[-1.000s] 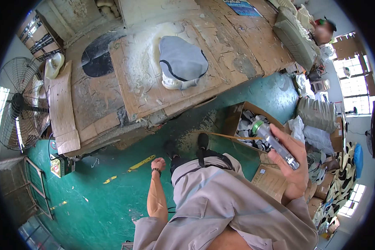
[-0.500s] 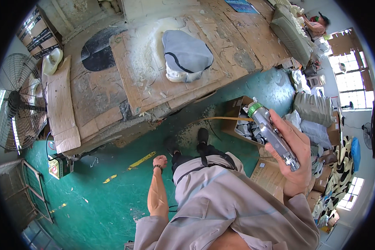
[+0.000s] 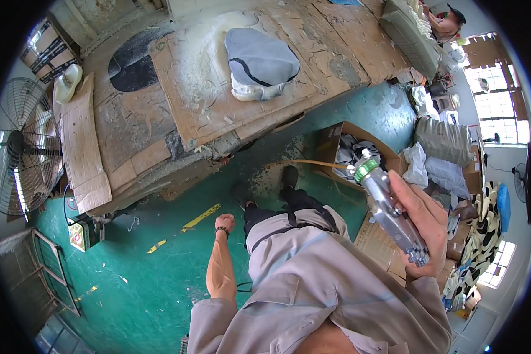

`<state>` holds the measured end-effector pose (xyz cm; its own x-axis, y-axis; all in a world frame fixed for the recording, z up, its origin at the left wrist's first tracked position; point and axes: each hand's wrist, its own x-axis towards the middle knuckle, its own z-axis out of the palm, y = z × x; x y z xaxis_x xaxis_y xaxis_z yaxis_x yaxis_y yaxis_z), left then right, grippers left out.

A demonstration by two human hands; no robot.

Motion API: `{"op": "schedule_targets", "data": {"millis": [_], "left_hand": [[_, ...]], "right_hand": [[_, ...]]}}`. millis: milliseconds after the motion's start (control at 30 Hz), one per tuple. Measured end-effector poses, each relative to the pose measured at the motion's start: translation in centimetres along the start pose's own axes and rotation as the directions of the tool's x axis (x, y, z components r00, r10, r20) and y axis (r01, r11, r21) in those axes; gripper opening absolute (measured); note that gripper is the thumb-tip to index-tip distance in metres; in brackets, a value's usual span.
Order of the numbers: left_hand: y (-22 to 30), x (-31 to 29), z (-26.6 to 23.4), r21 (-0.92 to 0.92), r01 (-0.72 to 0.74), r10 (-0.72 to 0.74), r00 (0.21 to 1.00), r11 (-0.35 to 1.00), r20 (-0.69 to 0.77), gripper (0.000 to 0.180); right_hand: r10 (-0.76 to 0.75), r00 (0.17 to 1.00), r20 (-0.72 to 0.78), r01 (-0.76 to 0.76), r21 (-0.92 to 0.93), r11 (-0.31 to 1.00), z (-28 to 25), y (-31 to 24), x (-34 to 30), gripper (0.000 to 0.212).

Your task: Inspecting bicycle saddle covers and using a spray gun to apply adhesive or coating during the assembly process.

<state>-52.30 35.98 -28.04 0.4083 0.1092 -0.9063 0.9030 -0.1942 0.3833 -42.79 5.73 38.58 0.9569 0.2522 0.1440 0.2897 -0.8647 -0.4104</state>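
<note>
My right hand (image 3: 423, 215) is wrapped round a metal spray gun (image 3: 390, 217) with a green ring near its nozzle end. A tan hose (image 3: 315, 163) shows beside the nozzle end and runs off toward the workbench. My left hand (image 3: 225, 223) hangs at my side above the floor, fingers curled in a loose fist, and nothing shows in it. On the cardboard-covered workbench (image 3: 218, 121) lies a grey fabric cover (image 3: 262, 56) with a black band, over a white foam piece (image 3: 251, 92). Both hands are apart from it.
An open carton (image 3: 330, 150) of dark and grey pieces stands right of my feet. A wire-caged fan (image 3: 20, 147) is at the left, with a metal frame (image 3: 53, 265) below it. Sacks (image 3: 442, 147) and piled pieces line the right side. Another person (image 3: 445, 26) is at the far right.
My right hand and the spray gun have moved slightly down and nearer to me. The bench and cover have shifted a little up in view. My left hand remains hanging, curled.
</note>
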Motion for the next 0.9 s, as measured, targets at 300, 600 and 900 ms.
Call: {"op": "schedule_targets", "data": {"millis": [300,600,900], "left_hand": [[1.8,-0.5,1.7,0.048,-0.01,0.012,0.999,0.999,-0.039,0.021],[13.7,-3.7,4.9,-0.02,-0.501,0.466,0.819,0.865,-0.335,0.025],[51.5,-16.6,9.4,0.704,-0.688,0.954,-0.058,0.175,-0.295,0.03]], "right_hand": [[0.068,0.992,0.109,-0.077,0.082,0.994,-2.8,5.6,-3.2,0.058],[0.071,0.983,0.17,-0.127,0.343,0.931,-6.4,17.7,-4.9,0.056],[0.185,0.979,0.085,-0.204,0.455,0.867,-9.1,29.8,-4.4,0.064]]}}
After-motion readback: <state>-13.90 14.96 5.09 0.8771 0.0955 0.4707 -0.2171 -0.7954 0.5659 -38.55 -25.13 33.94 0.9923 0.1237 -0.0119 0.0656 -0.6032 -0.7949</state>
